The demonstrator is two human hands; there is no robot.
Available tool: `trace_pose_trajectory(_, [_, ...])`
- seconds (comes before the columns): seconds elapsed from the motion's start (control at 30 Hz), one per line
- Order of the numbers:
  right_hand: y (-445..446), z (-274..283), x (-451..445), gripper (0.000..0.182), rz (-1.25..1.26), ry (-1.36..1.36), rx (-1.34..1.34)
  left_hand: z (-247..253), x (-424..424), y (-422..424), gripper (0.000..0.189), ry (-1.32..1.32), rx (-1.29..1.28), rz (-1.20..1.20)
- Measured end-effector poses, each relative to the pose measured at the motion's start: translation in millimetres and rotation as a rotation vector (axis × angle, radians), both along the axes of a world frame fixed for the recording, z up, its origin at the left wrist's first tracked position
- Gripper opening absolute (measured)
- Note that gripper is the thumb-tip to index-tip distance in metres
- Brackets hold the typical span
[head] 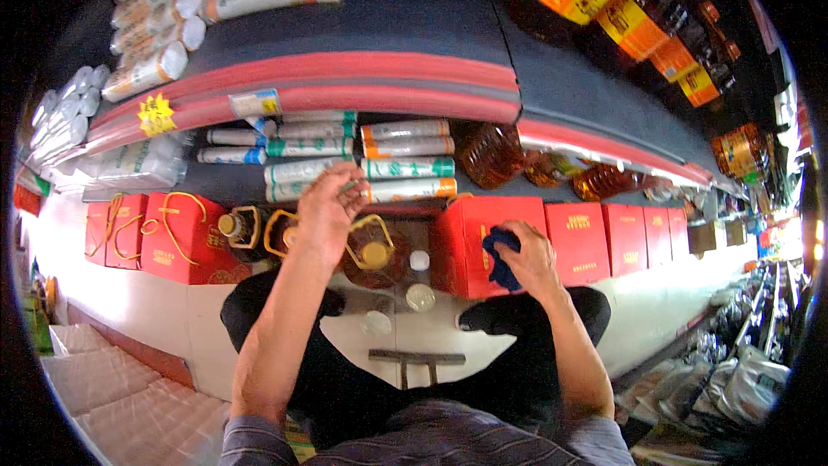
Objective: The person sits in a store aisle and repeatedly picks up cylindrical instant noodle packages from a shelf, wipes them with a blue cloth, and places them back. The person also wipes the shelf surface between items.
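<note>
My right hand [535, 261] grips a crumpled dark blue cloth [502, 265] at the front of a red carton [462, 246]. My left hand [328, 207] hovers before the lower shelf, its fingers loosely bent and apart, with nothing visible in them. Behind those fingers lie cylindrical white packs [304, 171] with green ends, and more packs with orange bands [411, 191] rest just to the right. Below my left hand, a large oil bottle [375, 265] with a yellow handle stands on the floor. Part of another yellow-handled bottle [278, 233] is hidden by my left forearm.
Red gift cartons [181, 239] line the floor at left, and more [577, 243] at right. A red-edged shelf [388, 68] overhangs the packs. Clear round-topped containers [420, 296] stand between my knees. Bagged goods [711, 382] lie at lower right.
</note>
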State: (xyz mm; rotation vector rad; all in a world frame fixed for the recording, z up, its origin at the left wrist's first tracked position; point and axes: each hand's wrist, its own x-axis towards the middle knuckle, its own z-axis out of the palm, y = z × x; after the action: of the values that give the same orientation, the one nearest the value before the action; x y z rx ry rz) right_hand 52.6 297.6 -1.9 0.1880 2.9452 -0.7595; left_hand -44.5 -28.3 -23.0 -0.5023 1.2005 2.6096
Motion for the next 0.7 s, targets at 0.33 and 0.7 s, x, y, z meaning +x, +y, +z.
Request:
trace_pose_trajectory(0.33, [2, -4, 4, 0.042, 0.274, 0.140, 0.289, 5, 3, -2, 0.023, -0.007, 0.023, 0.006])
trace_pose_trajectory(0.7, [5, -20, 7, 0.049, 0.321, 0.149, 0.369, 7, 2, 0, 0.018, -0.024, 0.029, 0.056])
